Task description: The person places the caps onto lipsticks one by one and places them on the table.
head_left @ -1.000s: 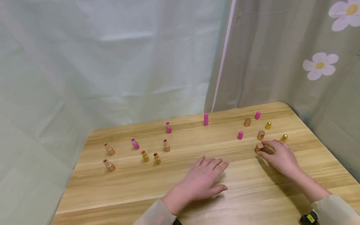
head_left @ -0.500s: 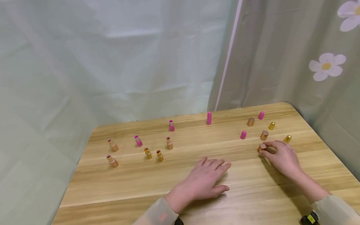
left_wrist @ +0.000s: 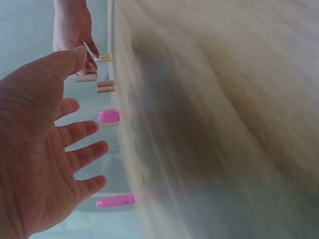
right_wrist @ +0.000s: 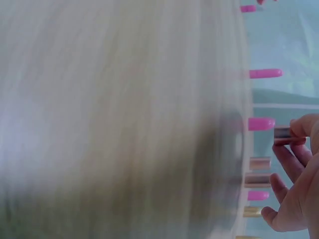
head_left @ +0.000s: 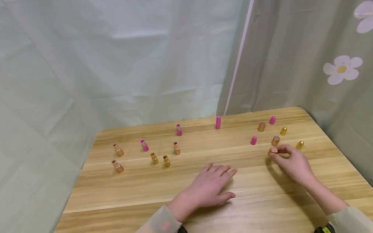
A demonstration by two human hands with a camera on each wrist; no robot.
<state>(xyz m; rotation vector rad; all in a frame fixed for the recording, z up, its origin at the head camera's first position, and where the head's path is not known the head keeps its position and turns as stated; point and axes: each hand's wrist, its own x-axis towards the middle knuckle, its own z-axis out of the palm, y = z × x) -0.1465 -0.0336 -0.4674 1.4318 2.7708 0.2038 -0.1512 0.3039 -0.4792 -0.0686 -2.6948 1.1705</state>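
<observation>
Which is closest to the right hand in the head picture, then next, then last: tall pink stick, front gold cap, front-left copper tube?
1. Front gold cap: just beyond the right hand.
2. Tall pink stick: at the back.
3. Front-left copper tube: far left.

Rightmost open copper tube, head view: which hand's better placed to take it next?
Left, probably: the left hand holds nothing and is nearer the copper tube; the right hand is farther off and pinches a copper cap.

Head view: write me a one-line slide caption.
Right hand pinches a copper-coloured piece over the wooden table; left hand is open and empty.
</observation>
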